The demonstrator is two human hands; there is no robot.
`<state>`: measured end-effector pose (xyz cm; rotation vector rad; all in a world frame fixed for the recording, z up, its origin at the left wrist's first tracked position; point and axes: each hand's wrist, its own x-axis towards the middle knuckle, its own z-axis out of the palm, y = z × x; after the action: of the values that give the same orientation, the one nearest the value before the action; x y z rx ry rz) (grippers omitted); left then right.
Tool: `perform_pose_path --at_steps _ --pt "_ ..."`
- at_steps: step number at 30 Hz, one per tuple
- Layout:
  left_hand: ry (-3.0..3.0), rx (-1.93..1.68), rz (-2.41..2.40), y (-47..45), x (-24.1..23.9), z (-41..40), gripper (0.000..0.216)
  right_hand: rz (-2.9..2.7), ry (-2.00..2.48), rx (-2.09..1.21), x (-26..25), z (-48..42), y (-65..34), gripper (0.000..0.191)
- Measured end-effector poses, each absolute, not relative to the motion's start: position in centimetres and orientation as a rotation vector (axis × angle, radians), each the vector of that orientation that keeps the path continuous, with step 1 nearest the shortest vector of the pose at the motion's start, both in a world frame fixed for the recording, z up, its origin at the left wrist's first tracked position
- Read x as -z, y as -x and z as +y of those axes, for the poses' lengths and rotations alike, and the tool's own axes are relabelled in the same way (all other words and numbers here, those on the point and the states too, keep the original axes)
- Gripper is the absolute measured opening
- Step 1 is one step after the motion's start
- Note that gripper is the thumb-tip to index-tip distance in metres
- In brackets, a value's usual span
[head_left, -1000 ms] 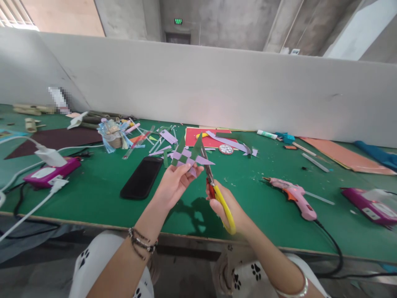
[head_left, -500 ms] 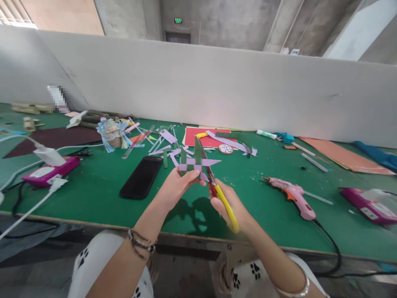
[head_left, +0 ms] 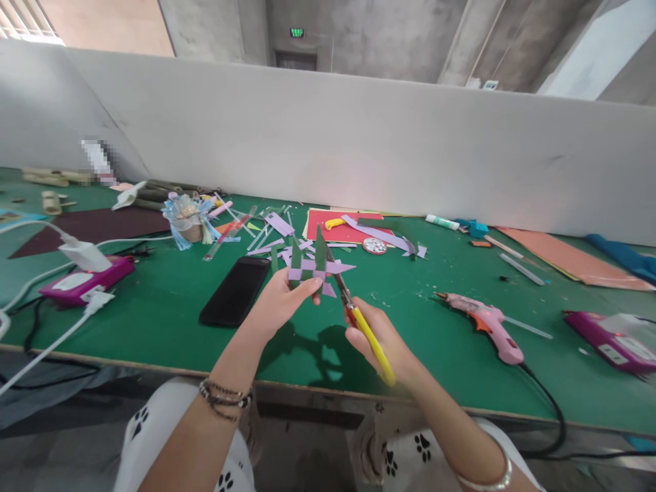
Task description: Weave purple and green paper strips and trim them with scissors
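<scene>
Between the thumb and fingers of my left hand (head_left: 287, 294) is a small woven paper piece (head_left: 309, 269) of green and lilac strips, its pointed ends sticking up and to the right. My right hand (head_left: 382, 331) grips yellow-handled scissors (head_left: 366, 333), blades aimed up and left, just right of the woven piece. Whether the blades touch the paper I cannot tell. Behind the hands lie loose lilac and green paper strips (head_left: 279, 225). A black phone (head_left: 236, 292) rests left of my left hand.
On the right are a pink glue gun (head_left: 484, 321) and a purple power strip (head_left: 609, 342); another power strip (head_left: 87, 281) with white cables sits left. Red paper (head_left: 338, 225), a yellow cutter (head_left: 335, 223), a glue stick (head_left: 442, 222) and a decorated pot (head_left: 189, 222) stand behind, before a white partition (head_left: 328, 137).
My left hand has shifted slightly left with the woven paper piece, widening its distance from the scissors. The scissor handles look closer together. My right hand stays nearly in place.
</scene>
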<state>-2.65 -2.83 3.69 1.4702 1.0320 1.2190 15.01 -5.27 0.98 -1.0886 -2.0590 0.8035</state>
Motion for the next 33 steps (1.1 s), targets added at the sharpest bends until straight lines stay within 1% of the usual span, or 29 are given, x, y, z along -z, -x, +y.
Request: perform_pose_path --at_steps 7,14,16,19,22,25,28,33 --pt "-1.562 -1.223 1.095 3.5 -4.0 -2.9 0.021 -2.036 1.083 -0.806 -0.8 -5.2 -15.2 0.048" --pt "-1.746 -1.111 1.356 5.5 -4.1 -2.5 0.021 -1.952 1.046 -0.864 -0.9 -4.8 -16.1 0.049" --pt "-1.854 -1.189 1.361 5.7 -4.0 -2.3 0.016 -1.898 1.024 -0.895 -0.8 -4.7 -16.5 0.048" --pt "-2.058 -1.414 1.281 5.7 -3.8 -2.0 0.007 -1.795 1.007 -0.995 -0.8 -4.6 -16.9 0.046" --pt "-2.291 -1.675 1.27 5.3 -3.4 -1.9 0.013 -1.698 0.983 -1.12 -0.6 -4.7 -16.7 0.046" --pt "-2.519 -1.882 1.372 4.8 -3.1 -2.0 0.021 -1.622 0.894 -1.203 -0.4 -4.8 -15.7 0.044" --pt "-2.7 -1.882 1.416 4.0 -2.7 -2.3 0.026 -1.535 0.777 -1.244 -0.2 -4.8 -14.7 0.043" --pt "-2.791 -1.724 1.33 2.9 -2.4 -2.7 0.028 -1.365 0.767 -1.142 -0.9 -4.8 -14.3 0.039"
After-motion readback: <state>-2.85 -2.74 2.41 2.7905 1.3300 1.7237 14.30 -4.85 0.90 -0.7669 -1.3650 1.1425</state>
